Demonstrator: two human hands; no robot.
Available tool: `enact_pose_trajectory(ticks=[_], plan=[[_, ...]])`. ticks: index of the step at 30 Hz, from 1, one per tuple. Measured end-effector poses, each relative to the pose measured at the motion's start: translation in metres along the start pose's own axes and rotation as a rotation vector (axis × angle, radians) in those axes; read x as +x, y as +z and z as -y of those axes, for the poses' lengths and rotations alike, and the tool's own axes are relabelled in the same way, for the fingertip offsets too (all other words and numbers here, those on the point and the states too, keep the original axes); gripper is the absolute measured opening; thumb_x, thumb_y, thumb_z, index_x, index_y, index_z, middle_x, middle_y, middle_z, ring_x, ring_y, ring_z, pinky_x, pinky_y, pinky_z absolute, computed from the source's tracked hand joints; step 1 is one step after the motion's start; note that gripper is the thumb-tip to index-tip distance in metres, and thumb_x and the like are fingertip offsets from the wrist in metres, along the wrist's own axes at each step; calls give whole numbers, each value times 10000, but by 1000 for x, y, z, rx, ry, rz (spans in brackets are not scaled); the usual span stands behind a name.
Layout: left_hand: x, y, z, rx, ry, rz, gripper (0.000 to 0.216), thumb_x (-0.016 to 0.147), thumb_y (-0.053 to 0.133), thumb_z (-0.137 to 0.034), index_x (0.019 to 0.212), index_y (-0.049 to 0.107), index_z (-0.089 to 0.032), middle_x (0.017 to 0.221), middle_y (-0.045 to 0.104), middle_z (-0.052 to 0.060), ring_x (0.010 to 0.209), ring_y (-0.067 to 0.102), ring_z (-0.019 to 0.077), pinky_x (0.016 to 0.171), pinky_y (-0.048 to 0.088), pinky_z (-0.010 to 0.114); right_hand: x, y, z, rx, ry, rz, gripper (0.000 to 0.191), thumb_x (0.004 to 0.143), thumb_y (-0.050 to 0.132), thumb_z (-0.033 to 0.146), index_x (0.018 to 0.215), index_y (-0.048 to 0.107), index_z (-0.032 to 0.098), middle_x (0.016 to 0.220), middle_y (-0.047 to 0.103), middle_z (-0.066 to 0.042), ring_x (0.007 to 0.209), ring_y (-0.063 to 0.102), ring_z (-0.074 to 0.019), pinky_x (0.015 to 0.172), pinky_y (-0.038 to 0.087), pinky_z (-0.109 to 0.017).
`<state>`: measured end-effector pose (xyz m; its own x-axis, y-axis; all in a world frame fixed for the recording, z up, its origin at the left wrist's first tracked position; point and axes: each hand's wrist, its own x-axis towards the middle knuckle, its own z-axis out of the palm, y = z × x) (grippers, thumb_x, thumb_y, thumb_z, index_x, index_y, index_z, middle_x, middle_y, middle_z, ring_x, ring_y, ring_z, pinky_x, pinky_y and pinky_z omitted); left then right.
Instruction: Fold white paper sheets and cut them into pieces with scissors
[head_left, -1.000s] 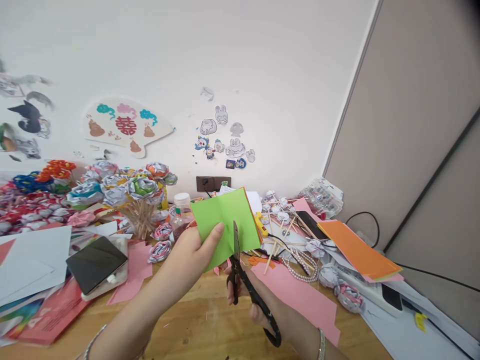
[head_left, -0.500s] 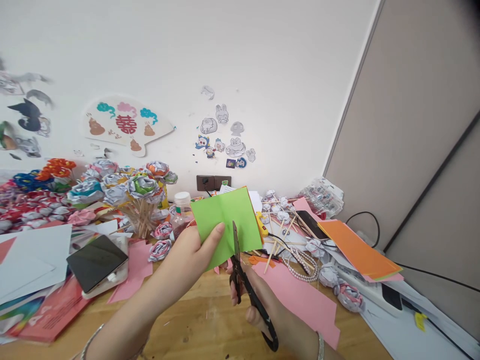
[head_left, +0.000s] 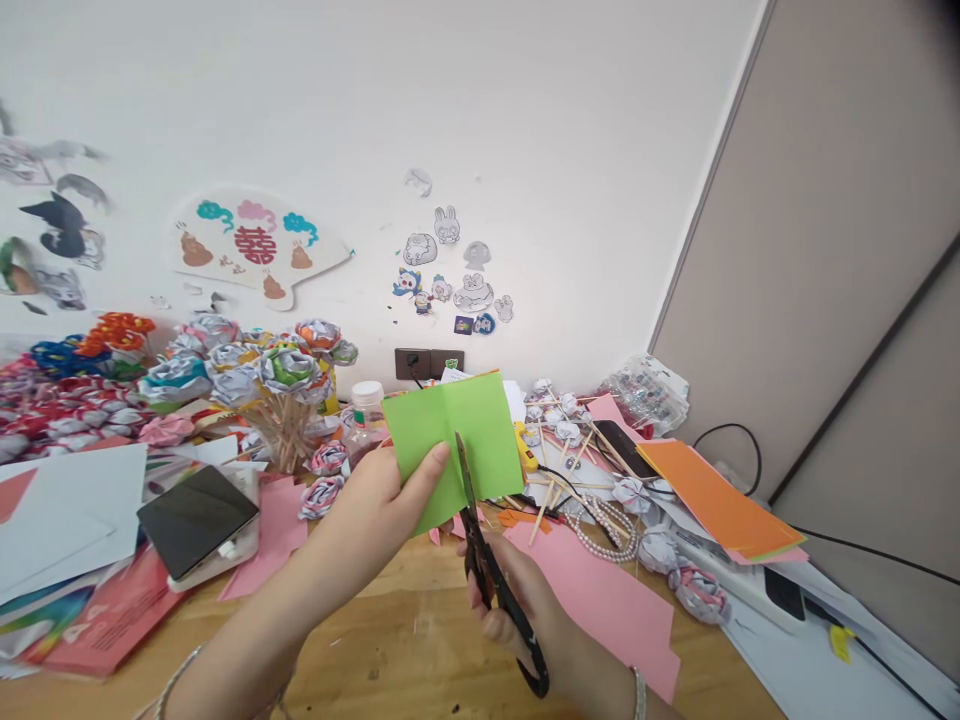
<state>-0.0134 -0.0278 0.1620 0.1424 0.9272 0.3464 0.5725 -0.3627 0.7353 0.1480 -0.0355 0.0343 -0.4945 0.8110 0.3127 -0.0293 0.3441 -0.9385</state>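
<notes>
Evidently, left hand [head_left: 394,490] is pinching creased green paper [head_left: 484,430], right hand [head_left: 538,590] is gripping slender black scissors [head_left: 473,528] lengthwise, tips pointing forward-left

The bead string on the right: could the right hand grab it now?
Probably not straight away: the right hand is holding the black scissors, one blade over the green paper. The bead string looks near and largely uncovered, so a freed hand could likely reach it.

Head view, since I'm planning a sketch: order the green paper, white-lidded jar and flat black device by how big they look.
Largest to smallest:
1. green paper
2. flat black device
3. white-lidded jar
</notes>
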Motion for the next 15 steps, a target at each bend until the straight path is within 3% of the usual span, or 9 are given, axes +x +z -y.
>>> enact_pose_trajectory(ticks=[5,15], plan=[[0,0,-2,-20,-2,-32,346,800,387,-425,850,634,-188,814,702,22,695,603,202,612,461,240,-2,0,8,39,-3,20,585,747,513,585,1194,419,220,846,498,-35,731,447,-154,628,384,-273],[-1,0,-4,-68,-20,-75,304,774,423,-429,742,619,-199,716,696,16,635,609,198,586,454,236,-5,1,9,22,38,-15,525,756,523,559,1131,464,198,805,474,-19,707,425,-145,621,361,-263]])
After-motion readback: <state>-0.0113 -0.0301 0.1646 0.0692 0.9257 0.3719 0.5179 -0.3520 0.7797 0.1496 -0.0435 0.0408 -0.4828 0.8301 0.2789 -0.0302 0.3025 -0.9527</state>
